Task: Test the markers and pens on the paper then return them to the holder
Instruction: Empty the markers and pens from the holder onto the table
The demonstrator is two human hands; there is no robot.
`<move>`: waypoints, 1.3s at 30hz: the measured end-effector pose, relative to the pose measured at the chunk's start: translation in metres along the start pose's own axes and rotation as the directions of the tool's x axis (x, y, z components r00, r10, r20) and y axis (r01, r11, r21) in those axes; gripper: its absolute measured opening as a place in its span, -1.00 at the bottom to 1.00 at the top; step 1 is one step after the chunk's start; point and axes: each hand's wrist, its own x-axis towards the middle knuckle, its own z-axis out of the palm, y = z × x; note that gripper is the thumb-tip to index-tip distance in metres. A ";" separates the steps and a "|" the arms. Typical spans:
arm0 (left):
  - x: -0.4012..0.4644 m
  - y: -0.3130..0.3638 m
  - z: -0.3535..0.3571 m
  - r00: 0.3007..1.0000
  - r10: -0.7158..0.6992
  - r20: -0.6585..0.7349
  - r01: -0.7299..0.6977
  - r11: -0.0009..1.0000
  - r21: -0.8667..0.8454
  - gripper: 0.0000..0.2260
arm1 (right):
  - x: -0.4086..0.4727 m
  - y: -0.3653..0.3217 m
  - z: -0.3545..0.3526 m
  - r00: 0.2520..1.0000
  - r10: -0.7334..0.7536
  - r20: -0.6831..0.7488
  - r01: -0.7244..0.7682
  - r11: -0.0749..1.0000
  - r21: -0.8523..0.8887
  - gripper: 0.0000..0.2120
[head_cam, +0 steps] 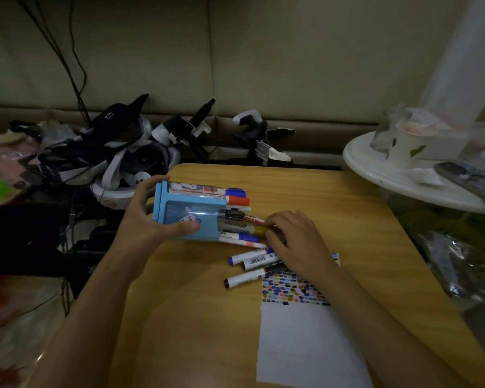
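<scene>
A light blue pen holder (191, 217) lies tipped on its side on the wooden table (196, 317), mouth to the right, with several markers sticking out. My left hand (149, 217) grips the holder from its base end. My right hand (294, 242) has its fingers on the marker ends at the holder's mouth, by a gold-capped marker (259, 230). Three loose markers (252, 264) lie on the table partly under my right hand. The white paper (305, 340) lies at the front right, its top covered with coloured test marks.
A white round stand (375, 163) with cups and a remote sits at the right. Headsets, controllers and cables (129, 152) pile up behind the table at the left. A crumpled plastic bag (454, 270) lies off the right edge.
</scene>
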 end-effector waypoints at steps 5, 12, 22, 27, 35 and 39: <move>-0.002 0.001 -0.001 1.000 0.003 0.004 -0.003 1.000 0.014 -0.12 | -0.003 -0.003 -0.001 0.998 0.037 -0.045 -0.038 0.999 -0.012 -0.85; -0.008 0.006 0.009 1.000 0.010 0.024 -0.010 1.000 -0.024 -0.17 | -0.003 -0.002 0.000 0.998 -0.034 0.060 0.037 0.998 -0.042 -0.49; -0.007 0.005 0.006 1.000 0.014 0.018 -0.013 0.999 -0.042 -0.14 | -0.003 -0.001 0.001 1.000 -0.012 0.000 0.012 1.000 -0.010 -0.68; -0.006 0.004 -0.006 1.000 -0.004 0.022 0.005 0.999 -0.032 -0.13 | -0.004 -0.003 0.000 0.999 -0.051 -0.006 0.051 0.999 -0.019 -0.58; -0.006 0.004 -0.013 0.999 -0.012 0.033 0.012 1.000 -0.022 -0.11 | -0.004 -0.002 -0.001 1.000 -0.025 0.003 0.025 1.000 0.012 -0.60; -0.006 0.003 -0.010 0.999 -0.017 0.044 0.018 1.000 -0.009 -0.13 | -0.003 -0.002 0.000 0.999 -0.038 -0.005 0.038 0.999 0.001 -0.56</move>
